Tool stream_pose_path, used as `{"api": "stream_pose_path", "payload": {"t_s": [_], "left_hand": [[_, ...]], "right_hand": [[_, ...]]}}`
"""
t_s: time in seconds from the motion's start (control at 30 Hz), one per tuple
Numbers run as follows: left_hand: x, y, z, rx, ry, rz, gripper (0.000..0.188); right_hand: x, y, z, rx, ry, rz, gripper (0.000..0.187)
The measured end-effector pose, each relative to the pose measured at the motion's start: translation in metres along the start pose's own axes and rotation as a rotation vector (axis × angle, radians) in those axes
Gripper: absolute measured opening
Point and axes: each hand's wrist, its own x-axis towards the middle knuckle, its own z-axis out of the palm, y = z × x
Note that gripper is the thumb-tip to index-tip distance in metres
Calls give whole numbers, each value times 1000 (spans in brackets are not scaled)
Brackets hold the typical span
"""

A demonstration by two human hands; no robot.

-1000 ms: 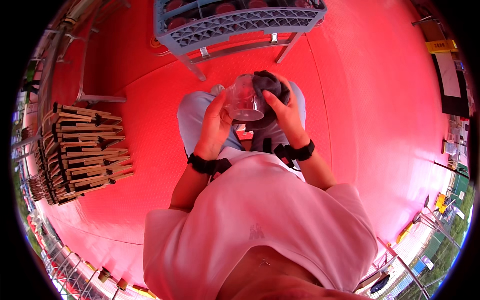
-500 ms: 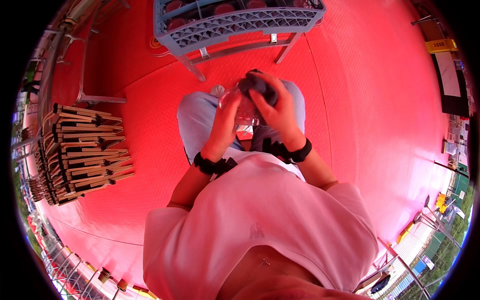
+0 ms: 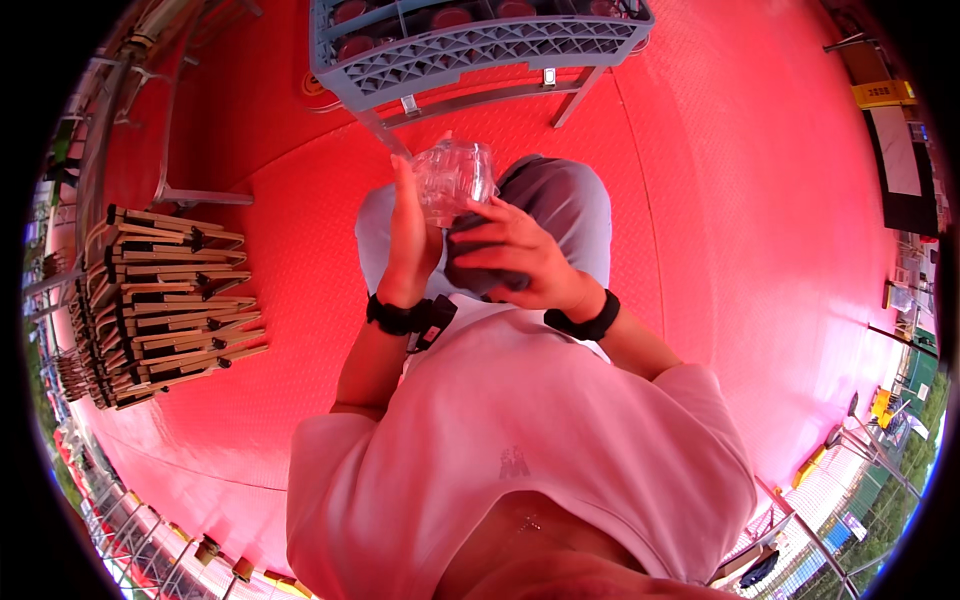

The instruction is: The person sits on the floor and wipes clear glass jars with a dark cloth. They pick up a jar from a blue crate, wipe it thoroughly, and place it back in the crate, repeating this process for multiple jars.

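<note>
Overhead, left hand (image 3: 412, 235) fingers curl closed round a clear glass (image 3: 455, 178) at 12 o'clock, steadying it while right hand (image 3: 512, 255) presses a dark cloth (image 3: 478, 262) beneath, fingers clamped.

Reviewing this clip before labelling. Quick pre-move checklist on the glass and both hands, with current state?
1. Left hand on the clear glass: ok, palm against its side.
2. Right hand holding the dark cloth: ok.
3. Cloth touching the glass: ok, at its lower end.
4. Glass intact: cannot tell, too blurred.
5. Grey rack ahead has a free slot: cannot tell.
</note>
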Motion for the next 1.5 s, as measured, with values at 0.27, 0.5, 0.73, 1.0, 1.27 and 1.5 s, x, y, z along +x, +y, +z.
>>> {"api": "stream_pose_path", "payload": {"t_s": [0.27,0.5,0.73,1.0,1.27,1.5], "left_hand": [[-3,-31,-3,180,-49,22,73],[-11,-25,-3,233,14,-68,75],[-11,-15,3,-32,-50,-89,80],[-10,3,7,-22,-91,-169,78],[17,-22,-27,539,-344,164,48],[-7,-40,3,766,-242,399,42]], "right_hand": [[37,-7,-14,145,534,471,45],[32,4,13,-430,283,242,50],[28,-8,11,-409,101,123,49],[17,-2,2,-131,-103,-79,46],[9,-7,-42,441,214,368,31],[50,-8,-24,-314,169,98,35]]}}
